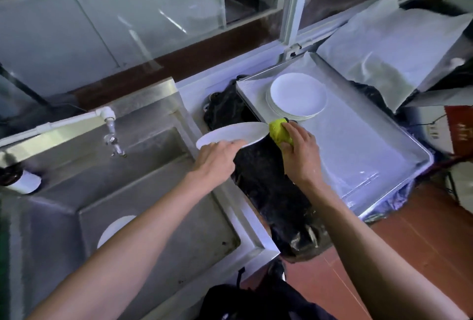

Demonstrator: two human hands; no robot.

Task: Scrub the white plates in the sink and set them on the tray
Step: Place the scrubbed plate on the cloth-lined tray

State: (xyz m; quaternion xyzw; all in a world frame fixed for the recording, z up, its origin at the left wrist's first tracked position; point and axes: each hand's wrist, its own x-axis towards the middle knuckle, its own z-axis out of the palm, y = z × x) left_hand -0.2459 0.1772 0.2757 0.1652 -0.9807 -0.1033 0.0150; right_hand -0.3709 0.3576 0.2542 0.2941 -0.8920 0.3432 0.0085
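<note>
Left hand [217,158] grips the near rim of a white plate [231,135], fingers curled over the edge, holding it nearly level in the air past the right end of the sink [158,217]. Right hand [300,152] is wrapped around a yellow-green sponge [279,131], which sits at the plate's right-hand tip, touching or just beside it; blur hides which. Beyond the right hand, a stack of white plates [298,95] rests on the far-left part of a metal tray [371,156], which spreads out to the right of that hand. Below both hands, between sink and tray, lies dark crumpled plastic [268,191]. Back under the left forearm, another white plate [115,228] lies in the sink basin, partly hidden by the arm. Left of the left hand, a tap [111,135] juts from a white pipe [51,124] over the basin. Behind everything stands a glazed window frame [291,12].
</note>
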